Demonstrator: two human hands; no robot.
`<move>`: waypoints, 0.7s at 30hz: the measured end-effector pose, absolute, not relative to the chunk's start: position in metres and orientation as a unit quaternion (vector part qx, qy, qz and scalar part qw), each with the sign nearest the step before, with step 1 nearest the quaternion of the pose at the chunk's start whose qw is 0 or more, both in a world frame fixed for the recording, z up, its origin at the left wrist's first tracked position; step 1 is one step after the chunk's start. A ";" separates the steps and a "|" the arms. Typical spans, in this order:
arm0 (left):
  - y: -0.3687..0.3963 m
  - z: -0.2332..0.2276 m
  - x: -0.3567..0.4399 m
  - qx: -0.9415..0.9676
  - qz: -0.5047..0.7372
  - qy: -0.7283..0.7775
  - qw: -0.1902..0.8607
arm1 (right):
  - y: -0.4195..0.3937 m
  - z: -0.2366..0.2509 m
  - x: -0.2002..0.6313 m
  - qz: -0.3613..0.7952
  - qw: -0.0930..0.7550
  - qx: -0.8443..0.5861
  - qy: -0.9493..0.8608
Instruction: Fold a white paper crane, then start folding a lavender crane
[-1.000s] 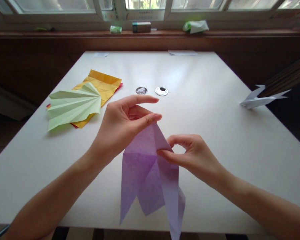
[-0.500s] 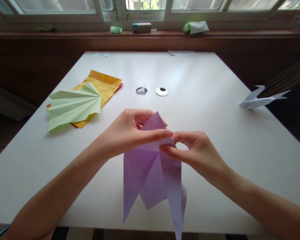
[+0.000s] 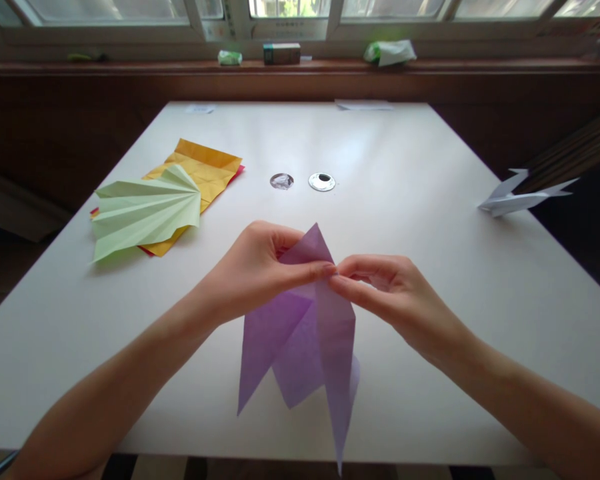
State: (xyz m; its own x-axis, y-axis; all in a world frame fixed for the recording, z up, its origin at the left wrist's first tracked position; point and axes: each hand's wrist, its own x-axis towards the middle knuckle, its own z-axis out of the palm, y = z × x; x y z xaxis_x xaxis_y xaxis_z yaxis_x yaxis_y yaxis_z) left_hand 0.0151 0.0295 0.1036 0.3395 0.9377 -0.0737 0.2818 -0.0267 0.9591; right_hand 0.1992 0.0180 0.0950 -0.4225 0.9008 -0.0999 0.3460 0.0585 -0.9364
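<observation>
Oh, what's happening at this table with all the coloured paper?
A person is folding a purple paper held above a white table. The left hand and right hand both pinch it near its upper point, fingertips meeting, while its long pointed flaps hang down. To the left a pleated green paper fan lies on yellow sheets. A white folded paper figure sits at the right edge.

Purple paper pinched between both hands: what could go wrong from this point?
The purple paper is held in the air by the left hand and right hand near its top only, so the loose lower points could swing and the crease may land off line. The fingertips meet on one small spot, so a hard pull might tear the thin sheet.
</observation>
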 end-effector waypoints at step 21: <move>0.037 0.103 0.011 0.678 0.400 0.485 0.380 | 0.032 0.081 0.204 0.293 0.305 -0.433 -0.796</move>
State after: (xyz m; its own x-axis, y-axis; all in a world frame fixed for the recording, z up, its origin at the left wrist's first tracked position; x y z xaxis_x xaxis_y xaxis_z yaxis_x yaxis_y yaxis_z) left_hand 0.0114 0.0369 0.1027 0.2090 0.9622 0.1749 0.3537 -0.2411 0.9038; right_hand 0.2041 0.0319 0.0814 -0.4379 0.8684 0.2325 0.5110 0.4533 -0.7304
